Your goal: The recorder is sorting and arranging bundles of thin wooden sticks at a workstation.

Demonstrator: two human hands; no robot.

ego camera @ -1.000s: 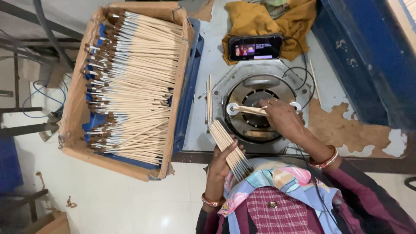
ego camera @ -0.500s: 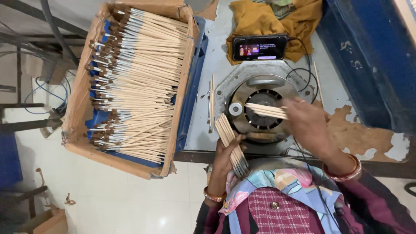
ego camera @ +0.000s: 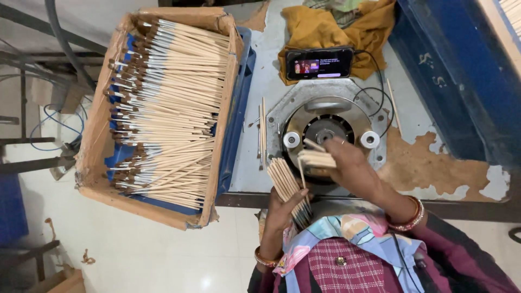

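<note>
My left hand (ego camera: 283, 212) grips a fanned bundle of pale wooden brush handles (ego camera: 286, 185) at the table's near edge. My right hand (ego camera: 353, 168) holds a few of the same wooden handles (ego camera: 316, 158) just above the round metal machine (ego camera: 324, 127), close to the bundle. A cardboard box (ego camera: 96, 127) on the left is filled with several rows of paint brushes (ego camera: 168, 103), their brown tips and metal ferrules pointing left.
A phone (ego camera: 319, 62) with a lit screen leans on a yellow cloth (ego camera: 336, 24) behind the machine. Loose sticks (ego camera: 262, 135) lie left of the machine. A blue crate (ego camera: 239, 108) sits under the box. A blue panel (ego camera: 450, 76) stands at the right.
My right hand has come back from the machine's white roller toward me, carrying a few handles to the bundle in my left hand. The view has shifted slightly.
</note>
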